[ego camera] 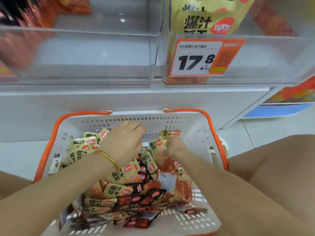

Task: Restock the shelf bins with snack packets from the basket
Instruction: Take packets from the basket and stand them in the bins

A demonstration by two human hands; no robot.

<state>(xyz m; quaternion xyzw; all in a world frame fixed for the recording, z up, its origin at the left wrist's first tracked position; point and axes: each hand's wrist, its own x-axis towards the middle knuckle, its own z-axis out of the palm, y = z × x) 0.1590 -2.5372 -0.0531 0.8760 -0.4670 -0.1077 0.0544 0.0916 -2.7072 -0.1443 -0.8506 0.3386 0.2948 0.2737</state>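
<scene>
A white basket (196,126) with orange handles sits on the floor in front of me, holding several yellow snack packets (119,176) and dark red ones (141,200). My left hand (125,143), a gold bangle at its wrist, reaches into the far middle of the basket with fingers curled downward over the packets; what it holds is hidden. My right hand (173,147) grips yellow packets (156,145) near the basket's far right. Above stand clear shelf bins: the left bin (95,68) looks bare, and the right bin (255,65) carries a 17.8 price tag (197,58).
A large yellow packet (204,16) stands in an upper bin behind the price tag. Red-orange packets fill bins at the far left (18,48) and upper right (272,21). My knees flank the basket. A white shelf base (136,99) runs behind it.
</scene>
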